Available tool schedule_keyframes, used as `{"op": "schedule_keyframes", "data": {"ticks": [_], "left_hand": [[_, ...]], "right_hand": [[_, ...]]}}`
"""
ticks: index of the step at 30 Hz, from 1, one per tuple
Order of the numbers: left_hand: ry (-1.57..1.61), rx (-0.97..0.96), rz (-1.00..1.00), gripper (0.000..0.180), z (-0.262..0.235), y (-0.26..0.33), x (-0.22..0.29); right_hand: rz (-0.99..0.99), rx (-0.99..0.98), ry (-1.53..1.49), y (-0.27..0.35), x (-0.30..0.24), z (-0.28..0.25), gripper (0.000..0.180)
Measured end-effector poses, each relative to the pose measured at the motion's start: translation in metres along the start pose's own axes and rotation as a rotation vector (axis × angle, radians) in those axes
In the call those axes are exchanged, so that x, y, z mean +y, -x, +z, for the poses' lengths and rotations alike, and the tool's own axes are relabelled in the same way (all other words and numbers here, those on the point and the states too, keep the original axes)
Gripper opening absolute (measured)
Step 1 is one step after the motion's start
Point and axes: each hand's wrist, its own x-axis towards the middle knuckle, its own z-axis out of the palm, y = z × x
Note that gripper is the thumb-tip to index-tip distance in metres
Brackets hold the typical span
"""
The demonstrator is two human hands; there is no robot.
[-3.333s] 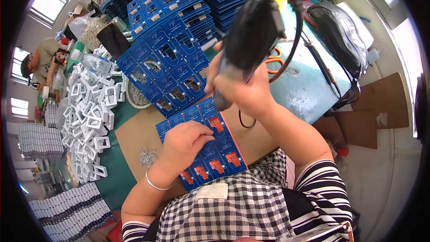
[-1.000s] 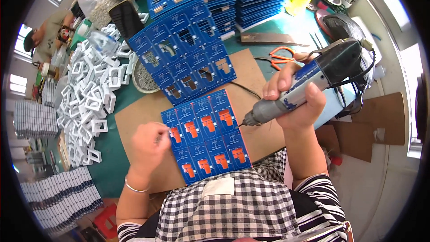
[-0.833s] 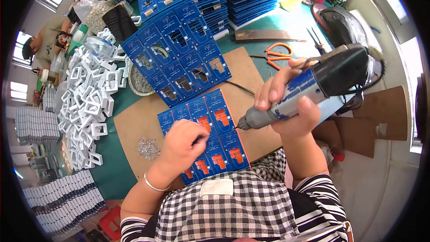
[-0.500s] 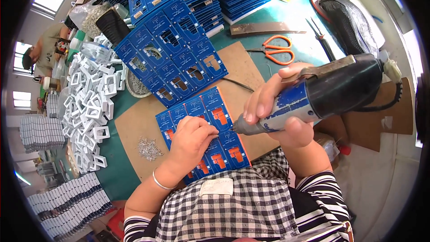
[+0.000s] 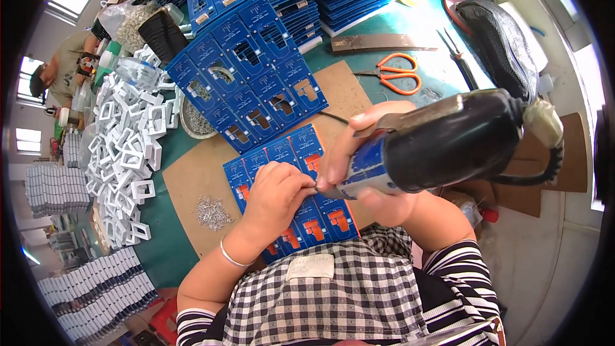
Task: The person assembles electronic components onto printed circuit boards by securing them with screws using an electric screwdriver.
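Observation:
My right hand (image 5: 389,207) is wrapped round an electric screwdriver (image 5: 448,144) with a blue, grey and black body, tilted so its tip points left. That tip meets the fingertips of my left hand (image 5: 275,195), which are pinched together over a blue panel (image 5: 279,149). Whatever lies in the pinch is hidden. Orange inserts (image 5: 338,220) fill the panel's cut-outs, and it rests on a brown board (image 5: 192,176) against my checked apron (image 5: 320,304). A small heap of screws (image 5: 213,213) lies left of my left hand.
More blue panels (image 5: 246,70) are stacked beyond the work. White plastic frames (image 5: 131,154) heap up on the left. Orange-handled scissors (image 5: 398,74), a brown metal bar (image 5: 378,42) and tweezers (image 5: 458,57) lie at the far right. Another person (image 5: 67,74) is in the left background.
My right hand has brought the screwdriver leftward, so its tip now reaches my left fingertips. My left hand has stayed almost in place over the panel.

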Motion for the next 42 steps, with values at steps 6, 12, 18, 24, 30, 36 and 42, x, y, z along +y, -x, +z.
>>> {"op": "schedule_keyframes", "data": {"ticks": [6, 12, 18, 24, 30, 36, 42], "left_hand": [[0.017, 0.048, -0.009, 0.018, 0.002, 0.005, -0.003], [0.009, 0.011, 0.054, 0.015, 0.005, 0.01, -0.014], [-0.022, 0.144, 0.008, 0.015, -0.019, 0.029, -0.013], [-0.525, 0.254, -0.236, 0.012, -0.088, 0.085, -0.057], [-0.705, 0.131, -0.205, 0.008, -0.099, 0.102, -0.072], [-0.819, -0.005, -0.204, 0.014, -0.1, 0.093, -0.062], [-0.496, 0.14, -0.269, 0.009, -0.088, 0.083, -0.054]], "right_hand": [[0.005, -0.109, 0.065, -0.003, 0.001, -0.008, 0.055], [0.018, -0.259, 0.069, -0.017, 0.022, 0.012, 0.059], [0.122, -0.461, 0.773, -0.029, -0.001, 0.036, 0.058], [0.092, -0.37, 0.478, -0.025, 0.027, 0.019, 0.055], [0.073, -0.204, 0.1, -0.028, 0.037, 0.021, 0.065], [0.209, 0.16, -0.07, -0.034, 0.034, -0.002, 0.056], [0.093, 0.173, -0.154, -0.019, 0.019, -0.005, 0.057]]}}
